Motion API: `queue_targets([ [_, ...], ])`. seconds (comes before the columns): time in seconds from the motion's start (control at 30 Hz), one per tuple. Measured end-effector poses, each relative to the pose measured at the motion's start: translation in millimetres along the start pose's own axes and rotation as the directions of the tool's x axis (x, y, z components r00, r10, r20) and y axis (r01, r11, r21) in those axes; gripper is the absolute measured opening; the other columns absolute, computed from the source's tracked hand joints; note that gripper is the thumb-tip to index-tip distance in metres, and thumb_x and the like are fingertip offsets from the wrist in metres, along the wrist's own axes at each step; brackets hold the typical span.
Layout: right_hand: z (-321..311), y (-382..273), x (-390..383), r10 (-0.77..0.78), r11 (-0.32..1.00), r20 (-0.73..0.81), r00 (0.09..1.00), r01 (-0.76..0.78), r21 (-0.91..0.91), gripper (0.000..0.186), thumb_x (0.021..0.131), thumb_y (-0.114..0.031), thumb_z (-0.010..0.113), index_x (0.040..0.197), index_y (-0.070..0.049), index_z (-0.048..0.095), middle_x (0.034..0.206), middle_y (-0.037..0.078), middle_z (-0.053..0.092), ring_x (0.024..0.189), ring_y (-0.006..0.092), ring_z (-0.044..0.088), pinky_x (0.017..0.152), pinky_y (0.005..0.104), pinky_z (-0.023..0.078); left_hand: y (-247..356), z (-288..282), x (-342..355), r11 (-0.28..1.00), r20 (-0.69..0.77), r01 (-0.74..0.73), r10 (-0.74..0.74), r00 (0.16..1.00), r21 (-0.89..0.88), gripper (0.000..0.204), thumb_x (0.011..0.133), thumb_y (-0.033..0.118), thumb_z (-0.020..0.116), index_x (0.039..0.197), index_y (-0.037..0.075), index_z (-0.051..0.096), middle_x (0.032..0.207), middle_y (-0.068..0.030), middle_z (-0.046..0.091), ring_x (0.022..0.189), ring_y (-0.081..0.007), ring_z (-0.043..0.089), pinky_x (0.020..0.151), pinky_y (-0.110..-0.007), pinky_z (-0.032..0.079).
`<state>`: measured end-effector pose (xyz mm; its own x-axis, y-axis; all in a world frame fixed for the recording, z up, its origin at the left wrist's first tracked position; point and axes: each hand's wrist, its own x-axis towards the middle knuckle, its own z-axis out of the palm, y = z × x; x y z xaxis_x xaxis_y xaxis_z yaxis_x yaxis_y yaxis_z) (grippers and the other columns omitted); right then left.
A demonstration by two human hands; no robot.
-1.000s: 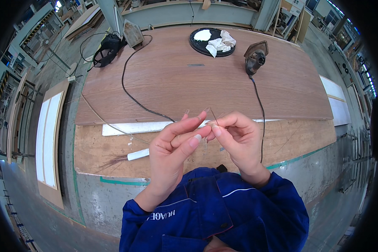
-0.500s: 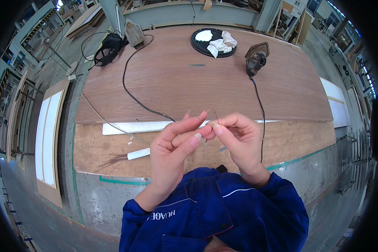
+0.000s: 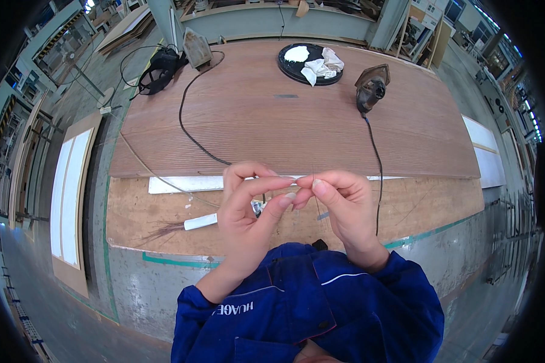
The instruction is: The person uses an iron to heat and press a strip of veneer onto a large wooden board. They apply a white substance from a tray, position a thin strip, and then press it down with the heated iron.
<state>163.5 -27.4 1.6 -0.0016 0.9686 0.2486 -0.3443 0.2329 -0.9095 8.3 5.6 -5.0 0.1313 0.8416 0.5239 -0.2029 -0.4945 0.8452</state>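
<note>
Both hands meet at chest height, fingertips touching: the left hand (image 3: 248, 209) and right hand (image 3: 339, 206) pinch a very fine strand (image 3: 314, 181) between thumbs and forefingers, held close to the eyes, likely because it is so thin. Just below the left hand a white-handled brush (image 3: 188, 224) lies on the bare plywood edge. Beyond the hands spreads the reddish veneer panel (image 3: 297, 121). Far ahead, a round black dish (image 3: 309, 63) holds crumpled white rags; to its right an iron (image 3: 371, 88) stands, its cord trailing toward the right hand.
</note>
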Motion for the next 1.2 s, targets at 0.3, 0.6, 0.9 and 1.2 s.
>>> queue_targets([
  [0.3,1,4,-2,0.036,0.998,0.021,0.999,-0.035,-0.05,0.019,0.093,-0.007,0.056,0.105,0.005,0.066,0.088,0.012,0.07,0.082,0.0162,0.066,0.075,0.0282,0.053,-3,-5,13,0.88,0.134,-0.276,0.242,0.961,0.387,0.018,0.072,0.003,0.072,0.089,0.008,0.069,0.092,-0.004,0.06,0.093,-0.02,0.052,0.081,-0.031,0.041],
  [0.6,-4,9,3,0.082,0.989,0.036,0.996,-0.085,0.12,0.022,0.095,-0.01,0.053,0.106,0.005,0.065,0.087,0.013,0.07,0.08,0.0148,0.065,0.077,0.0275,0.05,-22,-6,13,0.949,-0.12,0.041,-0.082,0.989,-0.313,0.007,0.091,0.002,0.052,0.085,0.002,0.052,0.088,-0.0069,0.052,0.086,-0.0163,0.05,0.081,-0.03,0.041],
  [0.9,-1,9,2,0.03,0.999,-0.003,1.0,-0.03,0.016,0.02,0.094,-0.008,0.055,0.104,0.005,0.065,0.088,0.013,0.07,0.084,0.0154,0.066,0.079,0.0273,0.051,-1,-10,16,0.739,0.137,-0.367,0.354,0.925,0.565,0.023,0.073,0.008,0.072,0.096,0.011,0.071,0.089,-0.0008,0.063,0.087,-0.0195,0.056,0.083,-0.035,0.037],
  [1.2,5,10,-2,-0.027,0.986,-0.063,0.998,0.016,-0.165,0.017,0.092,-0.004,0.057,0.103,0.004,0.067,0.09,0.012,0.07,0.084,0.0151,0.067,0.079,0.0263,0.052,12,-8,14,0.512,0.252,-0.453,0.415,0.874,0.729,0.023,0.067,0.008,0.075,0.089,0.013,0.071,0.085,0.0031,0.064,0.086,-0.0153,0.06,0.091,-0.039,0.036],
])
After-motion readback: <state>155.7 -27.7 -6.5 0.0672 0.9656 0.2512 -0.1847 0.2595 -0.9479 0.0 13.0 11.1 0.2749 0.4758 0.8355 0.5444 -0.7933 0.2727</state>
